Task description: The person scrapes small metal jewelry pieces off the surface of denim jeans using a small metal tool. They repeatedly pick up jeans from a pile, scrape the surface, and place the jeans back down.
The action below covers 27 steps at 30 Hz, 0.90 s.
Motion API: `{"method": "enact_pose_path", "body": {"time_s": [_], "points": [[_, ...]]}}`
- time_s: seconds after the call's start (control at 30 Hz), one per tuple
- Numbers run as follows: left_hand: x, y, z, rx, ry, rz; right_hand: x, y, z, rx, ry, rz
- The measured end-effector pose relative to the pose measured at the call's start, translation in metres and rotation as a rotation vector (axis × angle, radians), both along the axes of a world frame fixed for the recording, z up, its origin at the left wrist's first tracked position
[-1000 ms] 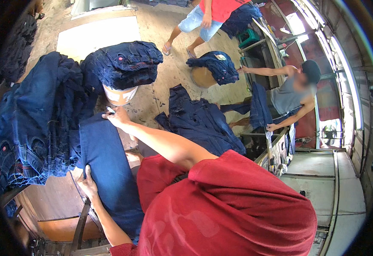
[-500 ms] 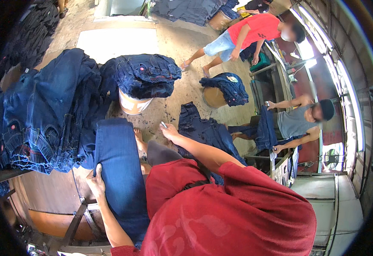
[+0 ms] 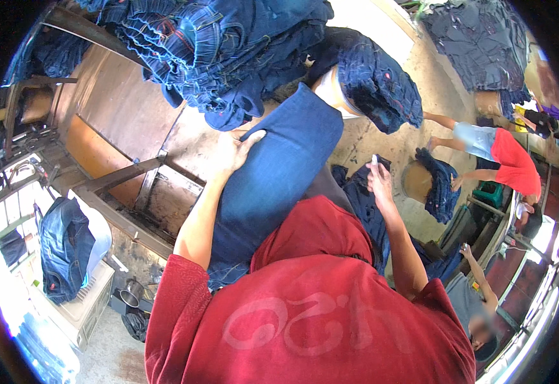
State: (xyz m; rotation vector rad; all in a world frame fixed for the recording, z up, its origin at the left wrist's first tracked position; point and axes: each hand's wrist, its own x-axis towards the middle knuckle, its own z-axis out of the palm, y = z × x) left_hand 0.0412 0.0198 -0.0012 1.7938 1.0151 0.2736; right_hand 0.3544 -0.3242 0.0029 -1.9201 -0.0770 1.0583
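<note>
A pair of dark blue jeans (image 3: 279,160) lies flat and lengthwise in front of my body, one leg stretching away from me. My left hand (image 3: 233,152) grips the left edge of this leg, thumb on top and fingers underneath. To the right of the jeans and apart from them, my right hand (image 3: 379,179) is closed on a small whitish stick that pokes up past the fingertips; its kind is too small to make out. Below that hand hang more dark jeans (image 3: 362,198).
A big heap of jeans (image 3: 228,45) lies ahead on the left. Jeans drape over one drum (image 3: 332,89) and another drum (image 3: 417,180). A person in red (image 3: 516,160) and a person in grey (image 3: 468,301) are at the right. A metal frame (image 3: 126,173) stands at left.
The view has swung, so the surroundings sit further right and the left side shows more. My left hand still holds the jeans' edge; my right hand still holds the small stick.
</note>
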Motion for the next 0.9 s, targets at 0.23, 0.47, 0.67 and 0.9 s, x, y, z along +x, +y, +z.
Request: {"method": "enact_pose_path", "body": {"time_s": [0.23,0.47,0.67,0.9], "points": [[-0.002,-0.004,-0.05,0.479,-0.173,0.046,0.03,-0.063,-0.004,-0.338,-0.403,0.213],[-0.011,0.0,-0.044,0.127,-0.255,0.032,0.22,-0.297,0.123,-1.174,-0.703,0.236],[-0.016,0.009,-0.054,0.101,0.093,0.035,0.297,-0.368,0.19,-1.192,-0.832,-0.209],[-0.007,0.001,-0.021,0.084,-0.091,0.007,0.37,-0.378,0.188,-1.009,-0.855,-0.647]]}}
